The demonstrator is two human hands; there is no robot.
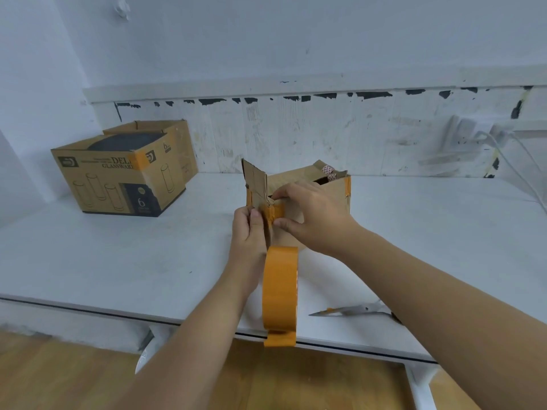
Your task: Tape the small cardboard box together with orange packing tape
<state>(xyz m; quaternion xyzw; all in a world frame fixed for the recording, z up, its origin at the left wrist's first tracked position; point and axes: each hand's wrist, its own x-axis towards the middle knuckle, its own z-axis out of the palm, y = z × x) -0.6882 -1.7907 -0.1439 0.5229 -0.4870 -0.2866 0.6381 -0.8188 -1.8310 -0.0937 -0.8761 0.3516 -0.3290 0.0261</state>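
Note:
A small brown cardboard box (325,199) stands on the white table (118,255), its top flaps open and orange tape on its corners. My left hand (247,232) grips the near left corner of the box. My right hand (307,214) presses a strip of orange tape (273,213) onto that corner with thumb and fingers. The roll of orange packing tape (279,291) hangs below the box by its strip, upright, in front of the table's near edge. Small tape rolls (330,173) show inside the box.
A larger printed glassware box (124,173) sits open at the back left. Scissors (352,310) lie near the front edge at the right, partly under my right forearm. A white cable (503,149) runs along the back wall at right. Wooden floor lies below the table.

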